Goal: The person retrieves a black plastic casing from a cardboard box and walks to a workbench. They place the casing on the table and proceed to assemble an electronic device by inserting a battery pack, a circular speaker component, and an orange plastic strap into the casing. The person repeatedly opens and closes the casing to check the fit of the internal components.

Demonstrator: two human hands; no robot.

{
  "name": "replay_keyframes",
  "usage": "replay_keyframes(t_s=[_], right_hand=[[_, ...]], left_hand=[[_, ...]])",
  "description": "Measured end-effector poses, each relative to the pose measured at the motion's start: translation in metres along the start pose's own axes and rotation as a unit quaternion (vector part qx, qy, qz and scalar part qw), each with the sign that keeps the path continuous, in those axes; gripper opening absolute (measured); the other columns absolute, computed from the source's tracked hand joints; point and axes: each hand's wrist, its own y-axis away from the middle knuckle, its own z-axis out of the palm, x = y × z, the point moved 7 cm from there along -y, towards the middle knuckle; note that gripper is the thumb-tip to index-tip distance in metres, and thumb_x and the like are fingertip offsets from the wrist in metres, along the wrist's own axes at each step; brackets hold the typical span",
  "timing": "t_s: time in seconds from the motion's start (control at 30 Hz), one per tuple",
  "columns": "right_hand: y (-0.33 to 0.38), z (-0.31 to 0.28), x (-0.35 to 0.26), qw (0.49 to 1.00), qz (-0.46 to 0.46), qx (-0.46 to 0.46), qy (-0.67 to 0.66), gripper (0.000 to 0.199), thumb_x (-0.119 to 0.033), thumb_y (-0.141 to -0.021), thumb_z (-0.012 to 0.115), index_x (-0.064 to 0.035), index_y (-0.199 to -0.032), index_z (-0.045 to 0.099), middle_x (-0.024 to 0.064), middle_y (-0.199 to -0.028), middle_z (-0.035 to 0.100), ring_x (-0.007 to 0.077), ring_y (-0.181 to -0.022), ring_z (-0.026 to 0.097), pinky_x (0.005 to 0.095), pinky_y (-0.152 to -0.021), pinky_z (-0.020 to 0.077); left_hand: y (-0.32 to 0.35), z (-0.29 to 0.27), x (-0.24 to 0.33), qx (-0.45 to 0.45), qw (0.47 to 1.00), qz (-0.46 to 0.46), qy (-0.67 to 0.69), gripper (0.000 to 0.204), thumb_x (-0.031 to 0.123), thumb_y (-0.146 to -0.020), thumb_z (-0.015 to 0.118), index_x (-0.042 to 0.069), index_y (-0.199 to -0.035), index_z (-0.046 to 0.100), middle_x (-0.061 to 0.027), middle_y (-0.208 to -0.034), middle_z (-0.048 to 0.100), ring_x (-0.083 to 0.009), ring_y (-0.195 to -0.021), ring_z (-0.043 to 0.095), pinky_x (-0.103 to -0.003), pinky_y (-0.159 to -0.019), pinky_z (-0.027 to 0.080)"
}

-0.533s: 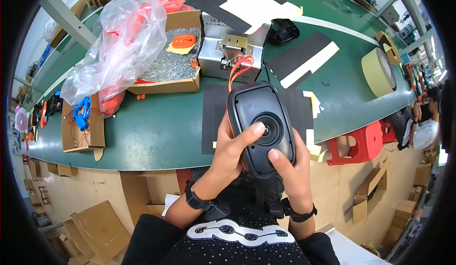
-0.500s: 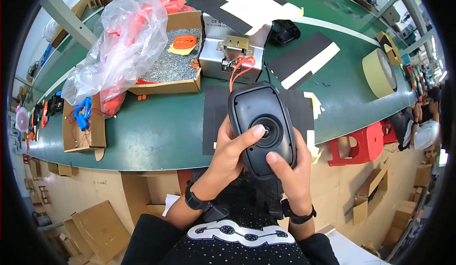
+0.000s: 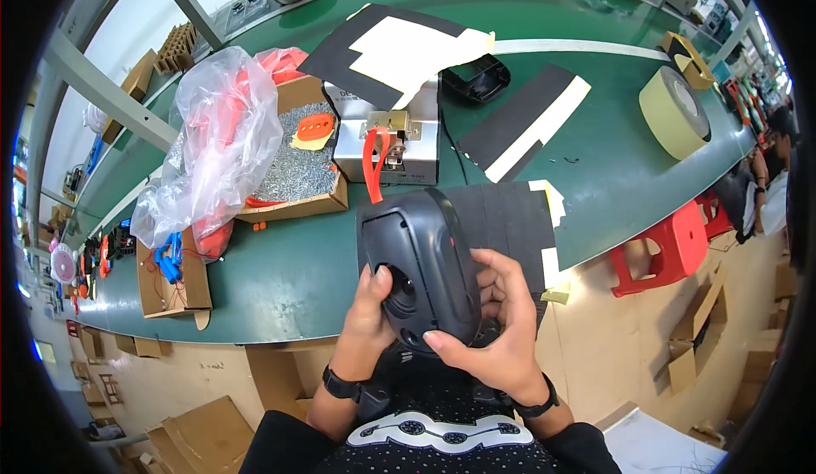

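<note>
Left grip [image 3: 364,317], right grip [image 3: 510,338]; wide-curled around black speaker [image 3: 442,257]

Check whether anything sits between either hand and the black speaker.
Nothing visible: the left hand and right hand both hold the black speaker directly. The orange-red strap loop shows beyond its far end. Its underside is hidden.
</note>
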Motion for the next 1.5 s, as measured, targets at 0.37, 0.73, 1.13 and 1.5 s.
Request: replay_keyframes(t_s=[0.37,0.73,1.13,1.5], right_hand=[[0.004,0.007,-0.006,0.992,-0.09,-0.021,0.085,0.092,-0.03,-0.071,0.097,0.0074,-0.14,0.05,0.0157,-0.109,0.063,0.0237,-0.088,0.071,0.0317,-0.072,0.0574],[0.002,0.006,-0.009,0.989,-0.089,0.027,0.116,0.088,-0.032,-0.071,0.097,0.0059,-0.138,0.056,0.0173,-0.108,0.062,0.0278,-0.096,0.067,0.0371,-0.082,0.0564],[0.012,0.013,-0.032,0.958,-0.2,0.049,0.199,0.075,-0.013,-0.067,0.095,-0.0022,-0.135,0.064,0.0191,-0.131,0.051,0.0287,-0.111,0.058,0.038,-0.091,0.0513],[0.014,0.018,-0.045,0.947,-0.202,0.076,0.237,0.072,-0.004,-0.066,0.092,0.0029,-0.132,0.066,0.0166,-0.119,0.054,0.0286,-0.103,0.056,0.0365,-0.085,0.0493]], left_hand=[[0.002,0.021,0.019,0.009,0.997,0.056,-0.06,0.08,0.058,-0.088,0.077,-0.003,-0.136,0.056,-0.0139,-0.123,0.07,-0.0213,-0.107,0.072,-0.036,-0.092,0.061],[0.002,0.017,0.006,0.017,0.998,0.055,-0.029,0.082,0.057,-0.088,0.077,-0.003,-0.139,0.053,-0.0159,-0.122,0.069,-0.0242,-0.106,0.073,-0.039,-0.092,0.063],[0.007,0.012,0.01,0.029,0.993,0.106,-0.028,0.089,0.06,-0.082,0.081,-0.003,-0.137,0.052,-0.0168,-0.12,0.069,-0.0256,-0.104,0.073,-0.04,-0.091,0.064],[0.013,0.005,0.003,0.068,0.99,0.121,-0.038,0.093,0.061,-0.079,0.083,-0.003,-0.137,0.051,-0.0161,-0.121,0.068,-0.0258,-0.105,0.073,-0.039,-0.091,0.063]])
